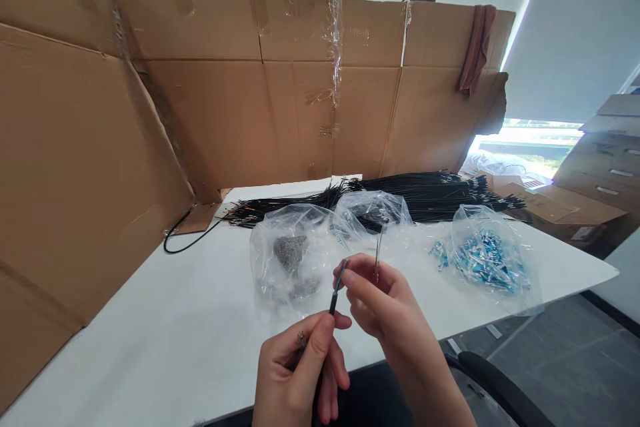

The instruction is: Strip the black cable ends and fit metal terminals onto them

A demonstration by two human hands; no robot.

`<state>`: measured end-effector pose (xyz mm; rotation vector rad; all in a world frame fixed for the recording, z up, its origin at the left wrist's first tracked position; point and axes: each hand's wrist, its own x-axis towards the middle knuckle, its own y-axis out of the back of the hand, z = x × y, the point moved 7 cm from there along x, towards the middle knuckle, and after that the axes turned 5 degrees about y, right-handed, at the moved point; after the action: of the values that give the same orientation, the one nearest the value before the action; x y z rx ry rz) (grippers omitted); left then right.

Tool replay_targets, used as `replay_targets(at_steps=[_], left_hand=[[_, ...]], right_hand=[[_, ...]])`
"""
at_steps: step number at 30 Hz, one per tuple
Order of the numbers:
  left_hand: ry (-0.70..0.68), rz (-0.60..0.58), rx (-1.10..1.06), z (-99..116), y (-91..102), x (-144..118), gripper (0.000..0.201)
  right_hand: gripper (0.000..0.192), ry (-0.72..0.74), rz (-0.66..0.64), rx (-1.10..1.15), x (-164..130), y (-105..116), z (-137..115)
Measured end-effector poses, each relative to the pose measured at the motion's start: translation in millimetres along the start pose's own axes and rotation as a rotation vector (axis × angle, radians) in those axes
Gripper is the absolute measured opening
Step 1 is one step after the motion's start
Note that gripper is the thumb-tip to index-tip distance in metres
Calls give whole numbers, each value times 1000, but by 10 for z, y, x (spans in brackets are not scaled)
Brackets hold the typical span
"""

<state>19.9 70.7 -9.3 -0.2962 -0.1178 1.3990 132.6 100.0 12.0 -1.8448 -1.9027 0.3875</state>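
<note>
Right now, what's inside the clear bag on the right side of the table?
The clear bag holds a heap of small shiny blue pieces, a few lying loose beside its left edge. The crinkled plastic blurs them, so their exact shape and anything underneath cannot be seen.

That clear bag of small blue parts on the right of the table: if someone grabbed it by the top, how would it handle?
The bag of blue parts looks like thin, crumpled film, so it would probably sag and change shape rather than lift stiffly. A few blue pieces lie by its left edge, so its mouth may be open and more could spill. The parts are small, so it is likely light.
</note>
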Motion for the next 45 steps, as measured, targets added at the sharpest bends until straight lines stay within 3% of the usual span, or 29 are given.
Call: replay_targets(at_steps=[3, 10, 14, 18, 21, 23, 26, 32, 41, 45], left_hand=[[118, -140, -172, -98, -58, 47, 38], [216, -633, -522, -147, -331, 64, 27], [230, -723, -570, -110, -354, 23, 30], [232, -577, -455, -135, -259, 33, 31], [233, -419, -340, -147, -197, 37, 31], [219, -292, -239, -136, -155, 40, 34], [163, -125, -68, -85, -93, 35, 40], [79, -80, 89, -32, -104, -7, 46], [43, 63, 168, 51, -139, -77, 40], [-79, 206, 297, 119, -71, -102, 31]], right_hand=[[26, -81, -81, 199, -5, -76, 89], [20, -158, -146, 448, -33, -148, 161], [23, -154, -142, 408, -56, -155, 110], [28, -30, -39, 213, -78, -70, 9], [26, 119, 80, -58, -115, 36, -100], [23, 180, 94, -213, -138, 61, -148], [23, 141, 50, -262, -148, 70, -110], [24, 167, 124, -243, -180, 120, -130], [27, 177, 175, -307, -202, 141, -220], [27, 159, 264, -332, -226, 184, -247]])
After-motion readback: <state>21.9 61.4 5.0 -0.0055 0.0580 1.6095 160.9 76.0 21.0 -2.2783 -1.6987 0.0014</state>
